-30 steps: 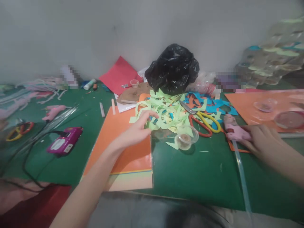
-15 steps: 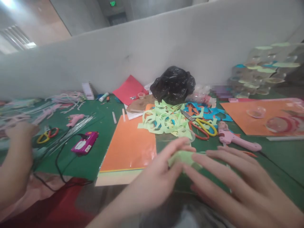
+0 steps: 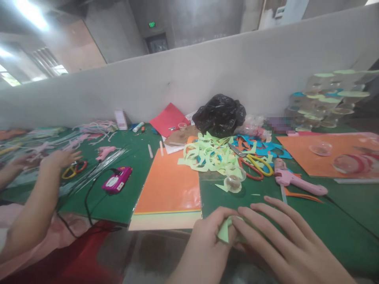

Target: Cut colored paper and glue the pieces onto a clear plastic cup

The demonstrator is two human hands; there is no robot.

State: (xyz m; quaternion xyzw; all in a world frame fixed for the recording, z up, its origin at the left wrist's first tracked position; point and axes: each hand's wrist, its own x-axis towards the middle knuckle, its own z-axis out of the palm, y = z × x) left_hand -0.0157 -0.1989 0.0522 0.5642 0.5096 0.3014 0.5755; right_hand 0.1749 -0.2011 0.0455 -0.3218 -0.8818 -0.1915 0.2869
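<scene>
A small piece of light green paper (image 3: pixel 224 232), bent or folded, is between my two hands at the table's front edge. My left hand (image 3: pixel 211 242) is closed on it, thumb and curled fingers partly hidden. Over the paper's right side reaches my right hand (image 3: pixel 284 236), its index fingertip at the paper and the other fingers fanned out; its thumb is out of sight. Just beyond lie a small clear plastic cup (image 3: pixel 233 184) and light green paper offcuts (image 3: pixel 207 156). Scissors (image 3: pixel 257 165) with red and yellow handles rest beside the offcuts.
Right of the scissors lies a pink glue gun (image 3: pixel 299 182) with its cord. Orange sheets (image 3: pixel 170 185) are at left centre, a black plastic bag (image 3: pixel 220 114) behind. Stacked clear cups (image 3: pixel 328 98) stand far right. At left, a co-worker's hands (image 3: pixel 57 159) are near pipe cleaners and a purple box (image 3: pixel 117 180).
My hands have come down and closer together, with the green paper more covered. The clear cup is now uncovered. The co-worker's arm has shifted right, and the view has tilted up.
</scene>
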